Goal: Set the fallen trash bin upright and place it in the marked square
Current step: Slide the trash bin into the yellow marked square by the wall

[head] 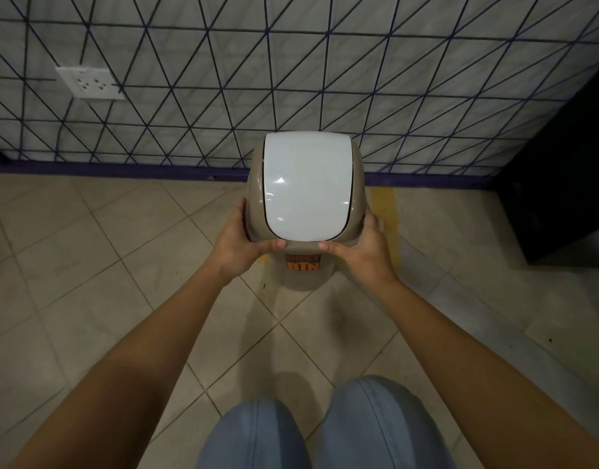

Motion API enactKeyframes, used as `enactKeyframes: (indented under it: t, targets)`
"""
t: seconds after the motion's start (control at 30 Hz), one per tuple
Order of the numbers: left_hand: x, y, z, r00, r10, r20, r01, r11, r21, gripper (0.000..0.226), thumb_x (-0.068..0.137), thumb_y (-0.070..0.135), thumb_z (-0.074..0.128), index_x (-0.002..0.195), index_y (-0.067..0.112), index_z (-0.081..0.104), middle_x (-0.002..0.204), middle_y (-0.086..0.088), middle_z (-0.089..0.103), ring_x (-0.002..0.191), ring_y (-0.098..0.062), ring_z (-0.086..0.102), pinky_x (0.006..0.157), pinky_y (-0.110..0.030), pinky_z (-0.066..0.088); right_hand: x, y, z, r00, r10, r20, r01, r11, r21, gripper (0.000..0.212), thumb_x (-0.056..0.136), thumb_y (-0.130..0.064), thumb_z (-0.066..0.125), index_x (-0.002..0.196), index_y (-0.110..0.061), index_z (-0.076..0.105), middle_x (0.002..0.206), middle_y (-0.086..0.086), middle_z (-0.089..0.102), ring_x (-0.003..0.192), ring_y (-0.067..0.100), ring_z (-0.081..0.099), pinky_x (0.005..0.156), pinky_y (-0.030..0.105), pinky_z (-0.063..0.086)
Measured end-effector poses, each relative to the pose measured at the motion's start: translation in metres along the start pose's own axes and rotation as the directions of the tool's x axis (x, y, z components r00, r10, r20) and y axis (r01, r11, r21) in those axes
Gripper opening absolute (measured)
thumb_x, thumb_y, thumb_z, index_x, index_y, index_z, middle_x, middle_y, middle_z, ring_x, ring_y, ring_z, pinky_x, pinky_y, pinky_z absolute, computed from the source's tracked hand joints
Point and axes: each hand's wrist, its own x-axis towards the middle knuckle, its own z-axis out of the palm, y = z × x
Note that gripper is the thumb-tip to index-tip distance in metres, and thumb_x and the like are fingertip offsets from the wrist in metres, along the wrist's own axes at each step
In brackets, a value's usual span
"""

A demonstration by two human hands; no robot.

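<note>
The trash bin point(306, 184) is beige with a white swing lid and an orange label on its front. It stands upright in front of the wall, seen from above. My left hand point(239, 240) grips its left side below the lid, and my right hand point(357, 247) grips its right side, thumbs on the front rim. A yellow painted line point(388, 214) of the marked square shows on the floor to the right of the bin, and a short yellow piece point(262, 260) near its left base. The bin hides the rest of the square.
A tiled wall point(189, 96) with a dark triangle pattern and a purple skirting rises just behind the bin, with a white socket plate point(90, 83) at the left. A black cabinet point(562, 184) stands at the right. My knees in blue jeans point(325, 431) are at the bottom.
</note>
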Motion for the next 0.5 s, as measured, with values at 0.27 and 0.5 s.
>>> enactKeyframes:
  t: [0.27,0.5]
  targets:
    - [0.024,0.008,0.004,0.999,-0.049,0.024,0.048,0.999,0.026,0.098,0.061,0.015,0.084,0.141,0.019,0.028,0.135,0.003,0.047,0.123,-0.014,0.046,0.1,-0.042,0.046,0.025,-0.002,-0.007,0.999,0.044,0.021,-0.043,0.998,-0.04,0.109,0.059,-0.03,0.087,0.147,-0.015,0.023,0.144,0.009,0.032,0.133,0.023,0.036,0.098,0.023,0.03]
    - [0.034,0.007,0.011,0.997,-0.08,0.016,0.081,0.996,-0.033,0.111,0.058,0.019,0.085,0.145,0.018,0.015,0.143,-0.003,0.04,0.128,-0.017,0.043,0.1,-0.036,0.046,0.042,-0.004,-0.015,0.995,0.078,0.066,-0.074,0.996,-0.052,0.11,0.06,-0.027,0.087,0.147,-0.017,0.021,0.144,0.009,0.03,0.135,0.022,0.031,0.097,0.023,0.028]
